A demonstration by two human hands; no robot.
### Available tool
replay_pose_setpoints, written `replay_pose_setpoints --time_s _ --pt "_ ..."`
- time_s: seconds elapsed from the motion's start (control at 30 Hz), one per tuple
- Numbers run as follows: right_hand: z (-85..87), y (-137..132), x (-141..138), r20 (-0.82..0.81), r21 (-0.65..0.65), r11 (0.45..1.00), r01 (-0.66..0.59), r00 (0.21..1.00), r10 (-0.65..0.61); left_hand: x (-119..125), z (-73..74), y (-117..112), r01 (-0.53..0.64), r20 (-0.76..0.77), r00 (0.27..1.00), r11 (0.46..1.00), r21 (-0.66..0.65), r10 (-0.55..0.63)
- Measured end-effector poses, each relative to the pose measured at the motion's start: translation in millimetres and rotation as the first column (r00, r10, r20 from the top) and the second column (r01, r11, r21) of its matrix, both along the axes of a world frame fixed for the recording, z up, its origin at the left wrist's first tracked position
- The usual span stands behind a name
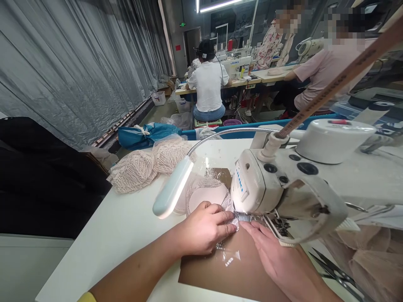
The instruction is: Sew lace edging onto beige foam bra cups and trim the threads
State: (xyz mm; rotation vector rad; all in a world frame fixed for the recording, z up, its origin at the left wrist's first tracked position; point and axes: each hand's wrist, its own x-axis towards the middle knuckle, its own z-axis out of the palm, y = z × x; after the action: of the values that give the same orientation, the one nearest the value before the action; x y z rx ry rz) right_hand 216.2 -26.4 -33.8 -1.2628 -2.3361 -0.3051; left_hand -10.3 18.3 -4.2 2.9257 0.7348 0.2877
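Note:
My left hand (208,228) presses its curled fingers on the edge of a pale lace piece (226,203) beside the needle area of a white sewing machine (253,180). Behind that hand, the lace piece runs round a smooth pale pink bra cup (206,196). On the other side of the needle area, my right hand (270,247) lies with its fingers stretched out, their tips close to the fabric. Both hands rest over a brown sheet (229,272) bearing small shiny clear scraps (231,260). The machine head partly hides the stitching spot.
A bent-neck lamp (173,188) hangs left of the machine. Bundles of lace (135,170) sit at the table's far left. Black-handled scissors (338,277) and sheer pinkish fabric (371,256) lie at right. Co-workers, one in a white shirt (208,86), sit beyond the table.

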Motion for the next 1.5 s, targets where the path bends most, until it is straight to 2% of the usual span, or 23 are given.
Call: replay_pose_setpoints --time_s 0.23,0.5,0.7,0.9,1.1,1.3,1.5 --pt "-22.8 -8 5 0.106 -0.074 0.997 0.015 0.994 -0.007 0 -3.7 -1 0.0 0.039 0.999 1.0 -0.025 0.001" --pt "1.9 -1 -4 0.146 0.067 0.998 0.018 0.989 -0.027 3 -6.3 5 -0.054 0.044 0.997 0.998 -0.039 0.056" --pt "-9.1 -1 4 0.18 0.058 0.998 -0.02 0.984 0.009 2 -10.8 11 -0.086 0.034 0.996 0.995 -0.039 0.088" --pt "-20.6 0 13 0.207 0.008 0.999 -0.048 0.977 0.045 2 -8.0 11 -0.092 0.022 0.995 0.995 -0.034 0.093" --pt "-17.1 -3 9 0.129 -0.064 0.998 -0.025 0.991 0.034 1 -7.5 11 -0.091 0.013 0.996 0.995 -0.038 0.091" --pt "-5.5 0 3 0.052 0.059 0.997 -0.05 0.998 0.047 1 -6.6 12 -0.097 -0.018 0.995 0.995 -0.02 0.097" --pt "-2.1 0 0 0.039 0.071 0.997 -0.038 0.999 0.036 3 6.2 6 -0.158 -0.097 0.982 0.987 0.02 0.159"
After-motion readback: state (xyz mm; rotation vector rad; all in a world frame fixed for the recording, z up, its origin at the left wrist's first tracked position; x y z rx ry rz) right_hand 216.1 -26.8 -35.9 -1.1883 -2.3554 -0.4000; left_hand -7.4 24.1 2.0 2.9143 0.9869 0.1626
